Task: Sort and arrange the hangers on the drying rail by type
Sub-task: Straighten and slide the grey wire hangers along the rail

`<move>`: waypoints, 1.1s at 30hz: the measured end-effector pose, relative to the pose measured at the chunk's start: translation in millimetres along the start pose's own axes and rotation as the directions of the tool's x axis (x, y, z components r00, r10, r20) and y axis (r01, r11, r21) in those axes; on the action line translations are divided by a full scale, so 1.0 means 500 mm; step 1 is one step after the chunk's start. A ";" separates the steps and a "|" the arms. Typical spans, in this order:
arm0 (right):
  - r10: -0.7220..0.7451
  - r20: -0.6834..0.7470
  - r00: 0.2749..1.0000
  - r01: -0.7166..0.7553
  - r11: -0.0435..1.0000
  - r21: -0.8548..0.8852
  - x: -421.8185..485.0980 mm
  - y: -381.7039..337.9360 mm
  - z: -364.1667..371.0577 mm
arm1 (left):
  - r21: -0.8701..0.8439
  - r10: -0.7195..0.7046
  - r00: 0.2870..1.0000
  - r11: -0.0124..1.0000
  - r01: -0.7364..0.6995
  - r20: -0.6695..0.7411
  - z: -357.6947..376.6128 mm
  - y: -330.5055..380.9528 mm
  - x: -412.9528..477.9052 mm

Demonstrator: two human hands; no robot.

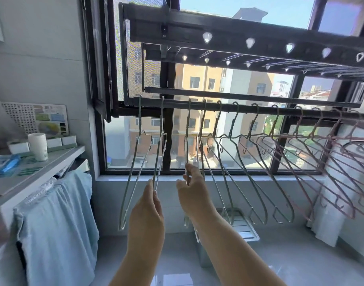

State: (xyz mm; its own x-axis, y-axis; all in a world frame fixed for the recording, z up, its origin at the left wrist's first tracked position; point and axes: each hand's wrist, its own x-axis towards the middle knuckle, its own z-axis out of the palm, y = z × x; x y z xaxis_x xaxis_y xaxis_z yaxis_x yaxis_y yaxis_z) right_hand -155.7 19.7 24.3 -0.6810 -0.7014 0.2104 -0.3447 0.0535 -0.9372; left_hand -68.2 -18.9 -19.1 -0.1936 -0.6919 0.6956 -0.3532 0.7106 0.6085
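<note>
Hanging along the dark drying rail (249,107) by the window, silver wire hangers (231,129) fill the left and middle and pink hangers (299,122) the right, while the left hand (151,203) pinches the second silver hanger (161,120) and the right hand (191,188) grips the third silver hanger (188,120) just beside it.

Between the second hanger (161,120) and third hanger (187,129) on the drying rail (174,103), a wide gap is standing open, though the left hand (150,203) and right hand (191,187) are filling its lower part. Rightward, silver hangers (230,129) and pink hangers (313,132) are overlapping tightly. The shelf (32,175) and towel (59,213) are crowding the left side.
</note>
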 end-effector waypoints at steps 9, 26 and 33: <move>-0.180 -0.058 0.982 0.170 0.974 -0.150 -0.029 -0.021 -0.040 | 0.084 0.001 0.999 0.996 -0.004 0.032 0.000 -0.003 0.005; -0.075 0.037 0.997 0.081 0.977 -0.199 -0.013 0.036 -0.063 | 0.249 0.147 0.984 0.961 -0.118 -0.099 -0.013 0.026 0.004; -0.053 0.072 0.996 0.066 0.980 -0.186 -0.010 0.042 -0.065 | 0.191 0.197 0.979 0.960 -0.202 0.048 0.005 0.066 -0.014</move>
State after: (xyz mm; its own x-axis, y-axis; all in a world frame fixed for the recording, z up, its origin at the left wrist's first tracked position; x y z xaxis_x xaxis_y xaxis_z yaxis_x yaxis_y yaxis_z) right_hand -180.7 47.7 12.4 -0.6137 -0.7524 0.2393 -0.5027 0.1386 -0.8533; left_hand -80.6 9.0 -4.9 -0.3027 -0.5437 0.7828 -0.4749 0.7981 0.3707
